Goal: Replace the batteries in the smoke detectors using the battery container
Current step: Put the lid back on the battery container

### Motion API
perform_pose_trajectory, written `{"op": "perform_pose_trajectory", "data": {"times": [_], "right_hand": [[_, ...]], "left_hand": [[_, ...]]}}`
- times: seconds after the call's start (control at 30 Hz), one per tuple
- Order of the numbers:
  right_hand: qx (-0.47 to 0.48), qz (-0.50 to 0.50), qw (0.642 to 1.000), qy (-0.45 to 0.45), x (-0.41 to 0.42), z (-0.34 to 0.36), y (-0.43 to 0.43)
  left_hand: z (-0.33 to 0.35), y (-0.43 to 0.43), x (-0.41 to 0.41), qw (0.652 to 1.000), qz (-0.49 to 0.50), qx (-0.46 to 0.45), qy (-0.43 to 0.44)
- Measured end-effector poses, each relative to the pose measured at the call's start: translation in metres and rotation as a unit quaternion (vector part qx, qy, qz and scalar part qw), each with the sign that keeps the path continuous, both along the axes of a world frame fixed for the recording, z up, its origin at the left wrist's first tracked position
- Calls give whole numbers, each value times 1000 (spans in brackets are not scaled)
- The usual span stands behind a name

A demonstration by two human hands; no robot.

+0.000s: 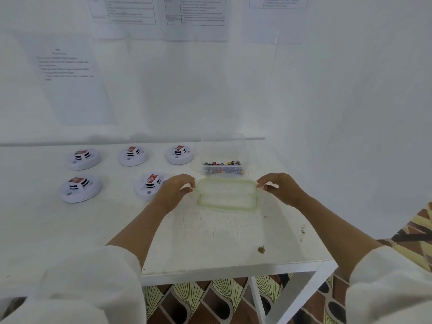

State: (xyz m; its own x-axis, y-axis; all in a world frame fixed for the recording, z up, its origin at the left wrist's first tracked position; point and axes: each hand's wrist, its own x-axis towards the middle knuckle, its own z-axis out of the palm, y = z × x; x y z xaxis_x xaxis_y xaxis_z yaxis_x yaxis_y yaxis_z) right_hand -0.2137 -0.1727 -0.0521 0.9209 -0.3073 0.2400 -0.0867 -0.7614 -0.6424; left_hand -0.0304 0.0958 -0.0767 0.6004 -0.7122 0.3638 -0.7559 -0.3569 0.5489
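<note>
A clear battery container (223,168) stands open on the white table (210,242), with several batteries lying in its bottom. Just in front of it is its clear lid (228,195) with a green rim. My left hand (174,191) pinches the lid's left edge and my right hand (279,188) pinches its right edge. Several white round smoke detectors lie face down to the left, each showing a red battery: three in the back row (83,158) (132,155) (179,154) and two in the front row (80,188) (149,185).
A white wall with taped printed sheets (70,78) rises right behind the table. The table's front edge (233,268) and right corner are close to me. A small brown scrap (261,249) lies near that corner. Patterned floor shows below.
</note>
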Motion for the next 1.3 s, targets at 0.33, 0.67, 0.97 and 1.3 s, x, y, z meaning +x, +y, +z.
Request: {"op": "perform_pose_trajectory", "data": {"times": [0.33,0.67,0.97,1.3], "right_hand": [[244,-78,959,-121,14,22,14],[399,-100,905,-109,60,56,13],[361,-133,921,-63,128,69,-22],[306,-166,936,-45,187,67,-63]], "left_hand": [[21,-27,-10,950,78,-248,171],[58,-64,8,892,126,-281,332],[86,-81,75,878,30,-139,458],[73,-140,137,913,123,-151,359]]}}
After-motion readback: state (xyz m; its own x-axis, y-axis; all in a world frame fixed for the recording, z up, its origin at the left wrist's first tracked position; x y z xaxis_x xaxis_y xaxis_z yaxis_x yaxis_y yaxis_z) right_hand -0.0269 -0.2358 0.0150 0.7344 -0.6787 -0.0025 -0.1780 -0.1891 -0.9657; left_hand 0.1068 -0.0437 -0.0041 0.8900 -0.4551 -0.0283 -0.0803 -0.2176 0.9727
